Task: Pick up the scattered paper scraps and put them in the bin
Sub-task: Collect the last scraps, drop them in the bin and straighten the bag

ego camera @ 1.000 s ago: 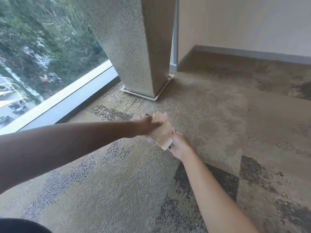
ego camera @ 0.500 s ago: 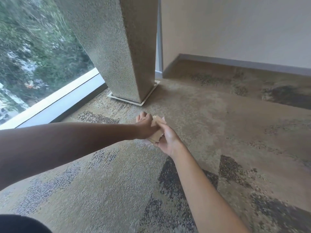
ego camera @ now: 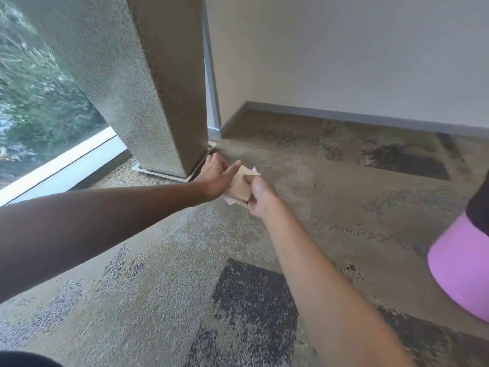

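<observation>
holding the paper scraps (ego camera: pixel 239 187), the right hand (ego camera: pixel 260 198) pinches them; the left hand (ego camera: pixel 215 178), fingers open, touches them; the pink bin (ego camera: pixel 460 271) at right is not reached yet

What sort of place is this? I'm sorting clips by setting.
Probably an office or commercial building, upper floor: patterned grey-and-tan carpet tiles, a speckled concrete column, and a floor-level glass window overlooking treetops.

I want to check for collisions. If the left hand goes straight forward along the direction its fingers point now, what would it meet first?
Probably the paper scraps held in the right hand: the left hand points right and slightly forward, its fingers already against them. Beyond lies bare carpet; depth is uncertain.
</observation>
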{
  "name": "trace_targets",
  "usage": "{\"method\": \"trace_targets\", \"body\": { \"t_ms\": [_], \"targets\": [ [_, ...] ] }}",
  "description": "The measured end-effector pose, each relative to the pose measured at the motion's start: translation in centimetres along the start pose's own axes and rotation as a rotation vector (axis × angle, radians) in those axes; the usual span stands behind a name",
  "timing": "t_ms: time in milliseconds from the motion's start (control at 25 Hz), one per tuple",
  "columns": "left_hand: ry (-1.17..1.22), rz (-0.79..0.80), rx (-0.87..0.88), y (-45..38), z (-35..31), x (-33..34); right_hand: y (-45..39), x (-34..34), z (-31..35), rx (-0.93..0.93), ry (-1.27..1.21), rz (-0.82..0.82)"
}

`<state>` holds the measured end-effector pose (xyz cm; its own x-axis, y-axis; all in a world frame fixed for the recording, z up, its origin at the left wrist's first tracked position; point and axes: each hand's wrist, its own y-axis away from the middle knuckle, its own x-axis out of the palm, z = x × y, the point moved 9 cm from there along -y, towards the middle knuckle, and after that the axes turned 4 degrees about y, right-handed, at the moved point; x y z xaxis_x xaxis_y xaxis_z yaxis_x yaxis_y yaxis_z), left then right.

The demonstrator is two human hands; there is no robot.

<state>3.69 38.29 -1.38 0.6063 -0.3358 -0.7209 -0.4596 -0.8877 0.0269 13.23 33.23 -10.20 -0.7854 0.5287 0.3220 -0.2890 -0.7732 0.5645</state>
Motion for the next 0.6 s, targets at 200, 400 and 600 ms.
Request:
{"method": "trace_targets", "body": {
  "t_ms": [200, 400, 600],
  "targets": [
    [0.064, -0.064, -0.038, -2.5, -6.3, -0.4, 0.9, -2.6, 6.7, -0.091, 0.178, -0.069],
    [0.206, -0.153, -0.138, -5.0, -12.3, 0.6, 4.4, -6.9, 17.0, -0.299, 0.425, -0.121],
    [0.324, -0.084, -0.104, -5.9, -19.2, 4.4, 10.1, -11.4, 28.5, -0.46, 0.577, -0.151]
  ]
}}
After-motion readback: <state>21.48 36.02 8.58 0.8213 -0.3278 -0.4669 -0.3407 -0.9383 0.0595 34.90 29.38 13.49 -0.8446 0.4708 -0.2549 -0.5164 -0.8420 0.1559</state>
